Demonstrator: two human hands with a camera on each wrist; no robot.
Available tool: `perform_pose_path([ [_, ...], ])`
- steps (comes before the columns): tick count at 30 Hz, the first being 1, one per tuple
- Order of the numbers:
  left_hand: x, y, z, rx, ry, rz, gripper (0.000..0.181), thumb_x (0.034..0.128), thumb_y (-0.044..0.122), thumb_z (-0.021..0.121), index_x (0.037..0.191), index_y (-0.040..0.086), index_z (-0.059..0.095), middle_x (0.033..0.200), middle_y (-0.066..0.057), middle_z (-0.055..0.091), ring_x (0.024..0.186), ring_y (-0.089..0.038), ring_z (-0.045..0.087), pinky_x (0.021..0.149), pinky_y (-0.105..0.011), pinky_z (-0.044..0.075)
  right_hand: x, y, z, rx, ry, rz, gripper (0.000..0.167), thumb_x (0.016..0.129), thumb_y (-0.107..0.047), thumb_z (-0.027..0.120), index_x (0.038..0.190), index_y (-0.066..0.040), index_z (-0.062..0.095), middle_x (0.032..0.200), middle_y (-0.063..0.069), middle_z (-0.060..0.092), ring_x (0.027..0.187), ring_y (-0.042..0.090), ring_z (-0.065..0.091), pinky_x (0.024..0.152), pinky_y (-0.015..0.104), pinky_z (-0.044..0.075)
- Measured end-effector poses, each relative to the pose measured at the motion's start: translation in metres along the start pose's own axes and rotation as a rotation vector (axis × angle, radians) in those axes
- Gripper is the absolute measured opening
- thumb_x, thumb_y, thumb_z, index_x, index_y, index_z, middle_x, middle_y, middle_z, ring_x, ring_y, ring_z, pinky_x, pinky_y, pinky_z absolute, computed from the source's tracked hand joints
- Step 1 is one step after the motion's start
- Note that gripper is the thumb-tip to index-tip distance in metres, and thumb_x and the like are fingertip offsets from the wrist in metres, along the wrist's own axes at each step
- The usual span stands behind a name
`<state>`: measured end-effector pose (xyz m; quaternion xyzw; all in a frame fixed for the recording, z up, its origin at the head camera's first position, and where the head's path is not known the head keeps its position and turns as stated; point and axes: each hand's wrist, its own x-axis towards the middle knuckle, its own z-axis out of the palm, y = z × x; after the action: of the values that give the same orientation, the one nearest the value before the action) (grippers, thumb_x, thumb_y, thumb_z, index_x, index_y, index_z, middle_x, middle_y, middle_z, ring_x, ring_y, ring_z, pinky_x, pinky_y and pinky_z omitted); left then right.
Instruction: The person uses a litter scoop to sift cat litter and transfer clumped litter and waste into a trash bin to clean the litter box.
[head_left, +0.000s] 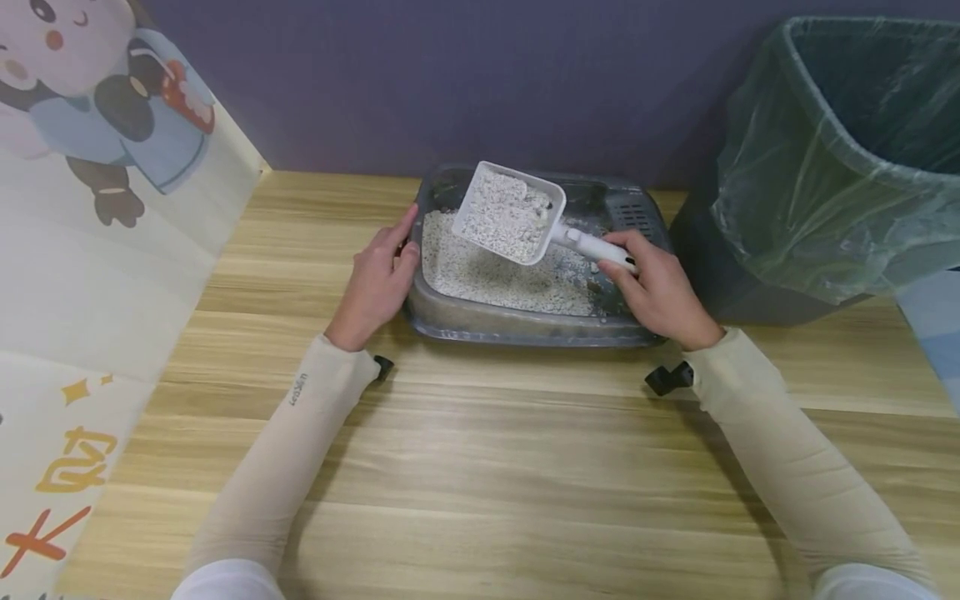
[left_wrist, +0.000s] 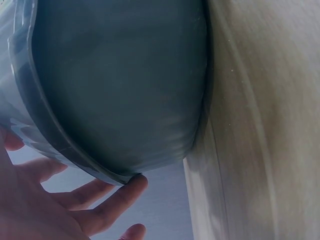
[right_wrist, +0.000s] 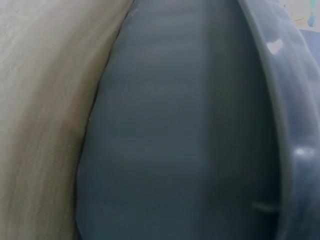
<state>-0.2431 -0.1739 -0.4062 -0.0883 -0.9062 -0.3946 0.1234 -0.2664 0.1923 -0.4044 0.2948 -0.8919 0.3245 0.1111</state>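
Observation:
A grey litter box (head_left: 525,325) holds pale, grainy cat litter (head_left: 480,275), with a patch of its floor bare at the right. Over the box is a white litter scoop (head_left: 592,245), its square head heaped with litter. My right hand (head_left: 663,287) grips the scoop's handle from the right side. My left hand (head_left: 378,279) rests against the box's left rim; in the left wrist view its fingers (left_wrist: 122,197) touch the rim from outside. The right wrist view shows only the box's outer wall (right_wrist: 150,125) and rim, with the right hand out of sight.
At the right stands a tall grey trash bin (head_left: 810,108) lined with a translucent bag, close beside the box. A dark purple wall (head_left: 480,83) rises behind. A white panel with cartoon prints (head_left: 112,275) borders the wooden tabletop (head_left: 487,467) at left.

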Motion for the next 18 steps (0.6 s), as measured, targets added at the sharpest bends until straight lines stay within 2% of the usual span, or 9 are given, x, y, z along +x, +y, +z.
perform_pose_path([
  [13,0.0001,-0.0008,-0.0001,0.002,-0.015,-0.009,0.05,0.0998,0.038,0.036,0.149,0.027,0.029,0.133,-0.015,0.05,0.096,-0.023,0.055,0.085,-0.044,0.045,-0.0002,-0.0015,0.0013,-0.022,0.035,0.009,0.034,0.096,-0.018,0.055,0.127,-0.005,0.05,0.082,0.007,0.053,0.054,0.017,0.039,0.051,0.034,0.033],
  [18,0.0002,-0.001,-0.0005,-0.003,-0.012,-0.004,0.05,0.0997,0.037,0.035,0.149,0.027,0.029,0.131,-0.015,0.051,0.095,-0.022,0.056,0.082,-0.04,0.046,-0.0006,-0.0021,0.0015,-0.029,0.044,0.016,0.034,0.096,-0.019,0.055,0.127,-0.006,0.051,0.083,0.006,0.053,0.053,0.017,0.039,0.05,0.034,0.032],
])
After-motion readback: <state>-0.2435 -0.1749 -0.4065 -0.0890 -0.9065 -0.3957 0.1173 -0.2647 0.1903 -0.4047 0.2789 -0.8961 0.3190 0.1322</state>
